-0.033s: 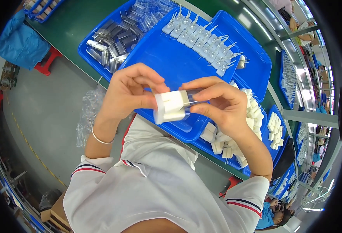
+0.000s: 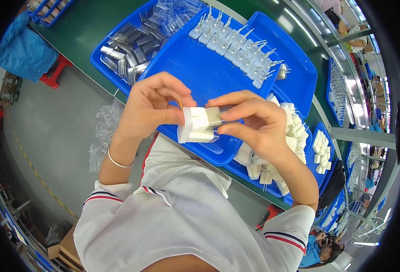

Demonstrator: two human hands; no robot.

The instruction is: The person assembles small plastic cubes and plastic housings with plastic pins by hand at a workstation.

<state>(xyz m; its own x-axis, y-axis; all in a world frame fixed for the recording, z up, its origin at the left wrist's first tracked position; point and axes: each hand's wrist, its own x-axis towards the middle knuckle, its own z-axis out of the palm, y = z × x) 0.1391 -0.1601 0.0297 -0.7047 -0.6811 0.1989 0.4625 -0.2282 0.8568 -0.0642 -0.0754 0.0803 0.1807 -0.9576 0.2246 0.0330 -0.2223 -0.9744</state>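
Observation:
Above the front edge of a blue tray [image 2: 186, 72], both my hands hold one piece. My left hand [image 2: 152, 106] pinches the flat white end of a white plastic part [image 2: 198, 120] with pale blocks, at its left side. From the right, my right hand [image 2: 259, 120] grips a clear plastic cover [image 2: 214, 135] between thumb and fingers. This cover reaches over the right end of the white part; how far is hard to tell. Rows of white pieces with upright metal pins [image 2: 238, 47] stand along the tray's far right side.
Left of the tray, a blue bin [image 2: 101, 68] holds many clear plastic covers [image 2: 141, 43]. White blocks [image 2: 295, 131] are heaped in a container by my right forearm. Another blue tray [image 2: 299, 68] lies at the far right. A red stool [image 2: 57, 72] with blue cloth stands left.
The held white part and clear cover have tilted slightly, and my right fingers have shifted a little to the left. Both hands keep their grip.

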